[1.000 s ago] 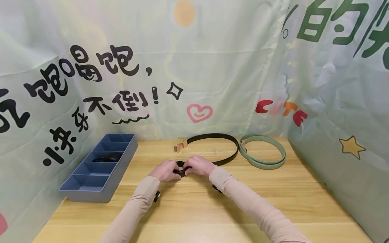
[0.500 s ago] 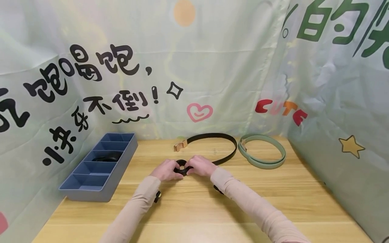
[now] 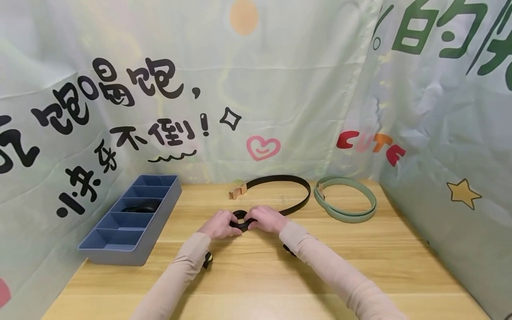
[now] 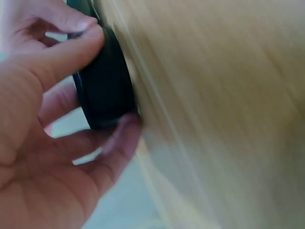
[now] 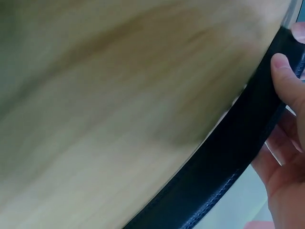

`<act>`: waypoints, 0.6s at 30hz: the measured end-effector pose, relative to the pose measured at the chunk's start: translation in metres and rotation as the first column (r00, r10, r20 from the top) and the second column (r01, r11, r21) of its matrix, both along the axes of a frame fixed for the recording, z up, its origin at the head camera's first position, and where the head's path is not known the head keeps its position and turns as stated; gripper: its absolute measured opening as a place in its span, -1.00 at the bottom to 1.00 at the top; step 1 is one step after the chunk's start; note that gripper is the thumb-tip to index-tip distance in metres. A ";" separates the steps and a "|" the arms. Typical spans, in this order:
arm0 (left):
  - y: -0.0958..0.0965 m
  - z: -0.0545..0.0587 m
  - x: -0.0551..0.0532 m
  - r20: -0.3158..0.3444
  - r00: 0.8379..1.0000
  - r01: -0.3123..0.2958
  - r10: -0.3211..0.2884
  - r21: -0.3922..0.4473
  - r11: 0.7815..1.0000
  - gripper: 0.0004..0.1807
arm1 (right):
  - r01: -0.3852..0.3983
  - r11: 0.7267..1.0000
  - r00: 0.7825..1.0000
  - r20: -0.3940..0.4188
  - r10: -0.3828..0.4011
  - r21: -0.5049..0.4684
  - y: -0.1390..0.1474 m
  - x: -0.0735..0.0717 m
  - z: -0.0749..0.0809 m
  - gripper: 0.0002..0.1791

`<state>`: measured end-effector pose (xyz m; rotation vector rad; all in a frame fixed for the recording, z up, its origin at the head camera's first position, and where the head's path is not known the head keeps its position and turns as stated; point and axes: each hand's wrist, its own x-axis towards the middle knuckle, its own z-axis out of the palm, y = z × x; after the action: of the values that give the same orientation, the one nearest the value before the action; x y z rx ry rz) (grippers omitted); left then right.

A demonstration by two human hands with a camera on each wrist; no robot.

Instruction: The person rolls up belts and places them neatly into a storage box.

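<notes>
A black belt point(image 3: 280, 178) lies on the table, one end wound into a small coil and the rest in a wide loop with a gold buckle point(image 3: 238, 192). My left hand point(image 3: 219, 225) holds the coil's left side; the left wrist view has thumb and fingers around the rolled strap point(image 4: 106, 83). On the opposite side, my right hand point(image 3: 267, 219) pinches the coil where the loose strap point(image 5: 228, 143) runs in. That strap's stitched edge is visible in the right wrist view. My fingers partly hide the coil.
A grey-blue divided tray point(image 3: 160, 231) stands at the left, with a black coiled item point(image 3: 146, 207) in a middle compartment. To the right of the loop lies a coiled green belt point(image 3: 348, 218). Printed cloth point(image 3: 304, 111) hangs around the table's back and sides.
The black belt's loop has drawn in slightly to the left. The coil and both hands have shifted a little to the right, with the hold kept.
</notes>
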<state>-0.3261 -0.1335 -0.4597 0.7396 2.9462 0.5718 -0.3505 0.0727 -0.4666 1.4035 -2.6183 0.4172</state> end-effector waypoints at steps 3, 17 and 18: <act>0.002 0.003 0.001 0.013 1.000 -0.012 0.012 -0.004 1.000 -0.70 | -0.008 1.000 1.000 -0.016 0.008 -0.004 -0.002 0.000 0.000 -0.81; -0.004 0.008 -0.001 0.043 0.995 0.092 -0.091 -0.013 0.996 -0.90 | 0.017 0.999 1.000 -0.002 -0.017 0.042 -0.003 -0.002 0.004 -0.77; -0.004 0.007 0.000 0.035 0.996 0.088 -0.087 -0.013 0.996 -0.90 | 0.029 0.999 0.999 -0.019 -0.028 0.039 -0.004 -0.001 0.003 -0.77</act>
<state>-0.3260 -0.1373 -0.4522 0.8440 2.8668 0.5504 -0.3513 0.0687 -0.4633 1.3730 -2.6420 0.3493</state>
